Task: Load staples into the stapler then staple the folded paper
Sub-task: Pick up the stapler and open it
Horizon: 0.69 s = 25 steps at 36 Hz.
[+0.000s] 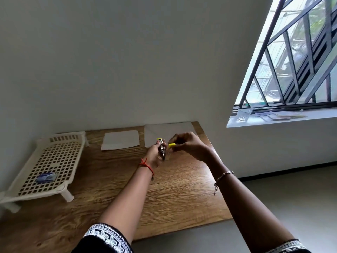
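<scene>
A small metal stapler [162, 149] with yellow parts is held above the wooden table [113, 181], towards its far right. My left hand [154, 156] grips the stapler's body from below. My right hand [187, 146] pinches the yellow piece [171, 145] at the stapler's right side. Whether staples are in the stapler is too small to tell. A folded white paper [120, 139] lies flat at the back middle of the table. A larger white sheet [168, 131] lies behind my hands at the back right. A small blue staple box [46, 177] rests on the white rack.
A white plastic lattice rack [45, 167] on short legs stands at the table's left side. A wall runs along the table's far edge. To the right, a window sill [280, 118] holds a glass [243, 115] and papers. The table's right edge drops to grey floor.
</scene>
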Each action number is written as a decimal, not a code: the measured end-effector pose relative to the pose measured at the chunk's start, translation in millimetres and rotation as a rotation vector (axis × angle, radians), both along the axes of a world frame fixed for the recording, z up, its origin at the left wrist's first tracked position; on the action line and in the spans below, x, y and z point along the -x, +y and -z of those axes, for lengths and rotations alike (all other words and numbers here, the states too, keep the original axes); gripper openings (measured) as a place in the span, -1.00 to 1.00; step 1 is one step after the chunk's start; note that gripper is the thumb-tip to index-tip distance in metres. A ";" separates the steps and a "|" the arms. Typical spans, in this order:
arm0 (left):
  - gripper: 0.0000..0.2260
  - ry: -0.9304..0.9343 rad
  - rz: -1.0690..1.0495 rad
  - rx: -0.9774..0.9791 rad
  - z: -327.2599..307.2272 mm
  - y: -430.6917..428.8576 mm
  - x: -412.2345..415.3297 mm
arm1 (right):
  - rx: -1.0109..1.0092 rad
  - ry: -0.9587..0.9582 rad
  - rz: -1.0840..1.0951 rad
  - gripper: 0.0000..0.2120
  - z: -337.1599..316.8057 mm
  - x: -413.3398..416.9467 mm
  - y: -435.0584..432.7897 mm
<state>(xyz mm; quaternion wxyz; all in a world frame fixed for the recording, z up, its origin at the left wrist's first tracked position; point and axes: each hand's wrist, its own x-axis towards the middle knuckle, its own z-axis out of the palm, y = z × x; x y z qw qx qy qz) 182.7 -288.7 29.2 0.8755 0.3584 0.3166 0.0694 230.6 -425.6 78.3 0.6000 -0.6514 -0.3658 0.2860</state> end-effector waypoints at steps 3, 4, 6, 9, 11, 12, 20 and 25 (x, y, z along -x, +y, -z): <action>-0.67 -0.015 -0.100 0.123 -2.2 7.2 -4.0 | 0.029 0.067 -0.111 -0.73 4.4 -0.3 -4.6; -0.66 -0.018 -0.106 0.129 -1.4 8.8 -5.4 | 0.034 0.103 -0.148 -0.70 7.1 -0.3 -6.7; -0.65 -0.016 -0.122 0.121 0.1 10.6 -7.0 | 0.046 0.165 -0.220 -0.67 13.5 0.2 -11.8; -0.62 -0.023 -0.134 0.106 0.8 12.1 -8.7 | 0.042 0.219 -0.297 -0.63 24.8 0.9 -19.8; -0.62 -0.037 -0.155 0.114 1.9 12.4 -9.7 | 0.044 0.234 -0.296 -0.64 33.2 1.8 -23.3; -0.63 -0.041 -0.163 0.122 3.0 12.4 -10.3 | 0.046 0.237 -0.285 -0.67 37.9 2.3 -24.4; -0.66 -0.061 -0.120 0.114 10.5 4.6 -10.4 | -0.033 0.353 -0.145 -0.79 62.5 4.9 -28.0; -0.65 -0.064 -0.033 0.075 6.1 -8.6 -8.4 | -0.096 0.368 -0.054 -0.84 55.0 -0.5 -24.3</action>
